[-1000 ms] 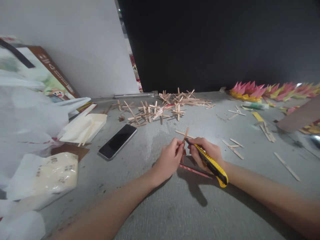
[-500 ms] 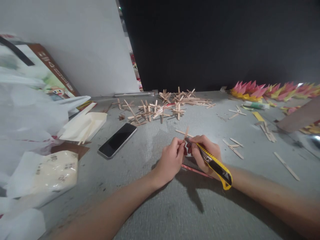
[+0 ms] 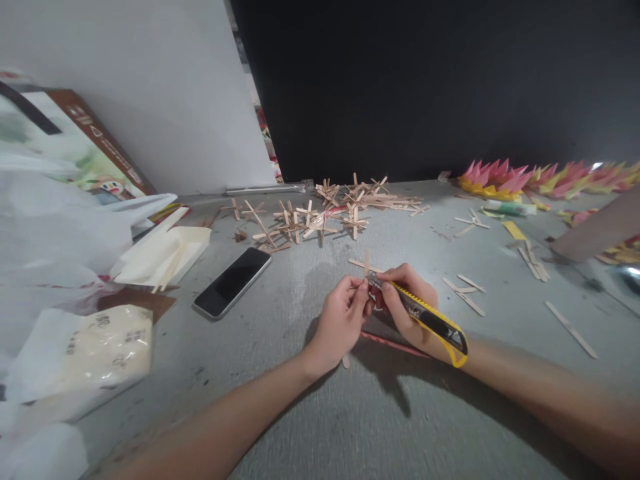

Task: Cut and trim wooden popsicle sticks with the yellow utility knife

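In the head view, to the right of the phone, the left hand has thumb and fingers pinched on an upright wooden stick, while the right hand has its fingers clamped around a yellow-and-black cutter, front end against the wood. The blade could slip off so narrow a stick and nick the left fingertips, which sit just beside it; pressing too hard could split the wood. Counted: 1 phone, 1 cutter, 2 hands, 1 upright stick; right of the phone, 1 red strip; left of it, 1 pale tray with 2 chopsticks. The crossed sticks, beyond the phone and rightward, overlap too much to count.
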Action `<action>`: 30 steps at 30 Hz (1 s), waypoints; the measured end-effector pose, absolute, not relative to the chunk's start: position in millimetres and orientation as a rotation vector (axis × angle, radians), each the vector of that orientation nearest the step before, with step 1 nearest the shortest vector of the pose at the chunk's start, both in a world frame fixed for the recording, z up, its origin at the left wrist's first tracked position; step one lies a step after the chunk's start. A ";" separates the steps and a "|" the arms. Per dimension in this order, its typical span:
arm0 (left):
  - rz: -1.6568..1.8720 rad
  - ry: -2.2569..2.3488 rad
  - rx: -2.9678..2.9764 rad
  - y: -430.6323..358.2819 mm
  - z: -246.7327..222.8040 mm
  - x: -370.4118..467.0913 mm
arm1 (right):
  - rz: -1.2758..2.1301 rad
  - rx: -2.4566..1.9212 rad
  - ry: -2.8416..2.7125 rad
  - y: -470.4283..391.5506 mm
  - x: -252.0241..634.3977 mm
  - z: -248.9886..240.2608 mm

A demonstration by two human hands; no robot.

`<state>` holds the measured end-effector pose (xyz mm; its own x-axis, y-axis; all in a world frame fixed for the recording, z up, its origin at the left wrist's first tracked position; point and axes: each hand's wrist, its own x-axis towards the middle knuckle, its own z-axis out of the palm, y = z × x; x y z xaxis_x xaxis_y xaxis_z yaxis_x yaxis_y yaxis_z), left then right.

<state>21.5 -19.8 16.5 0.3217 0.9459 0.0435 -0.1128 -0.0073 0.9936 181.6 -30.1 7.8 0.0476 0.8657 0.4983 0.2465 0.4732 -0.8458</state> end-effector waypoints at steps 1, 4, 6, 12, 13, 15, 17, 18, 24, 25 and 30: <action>1.034 0.886 1.303 -19.7 17.1 21.4 | 0.658 -1.027 -1.472 -30.3 181.2 9.3; 1.053 0.974 1.442 -20.0 18.2 21.0 | 0.789 -1.018 -1.418 -32.6 178.6 16.1; 1.069 1.021 1.515 -20.8 18.4 21.0 | 0.875 -1.015 -1.381 -35.2 176.4 21.8; 1.056 1.092 1.664 -24.1 20.3 21.4 | 0.941 -1.066 -1.342 -38.7 173.7 27.8; 1.063 1.099 1.675 -24.6 20.8 21.4 | 0.941 -1.069 -1.339 -38.7 173.8 27.3; 1.079 1.104 1.681 -25.2 21.5 21.3 | 0.929 -1.083 -1.339 -39.0 173.9 26.6; 1.081 1.098 1.675 -25.3 21.3 21.0 | 0.919 -1.101 -1.335 -39.6 173.8 27.2; 1.075 1.089 1.667 -25.0 20.7 20.8 | 0.922 -1.105 -1.333 -40.1 173.6 27.8; 1.044 0.957 1.413 -23.3 18.0 22.5 | 0.846 -1.088 -1.340 -40.4 171.6 27.0; 1.044 0.910 1.337 -23.4 18.5 23.2 | 0.811 -1.086 -1.349 -40.0 171.4 25.5; 1.015 0.772 1.108 -22.6 21.6 25.0 | 0.719 -1.086 -1.391 -36.4 172.8 17.4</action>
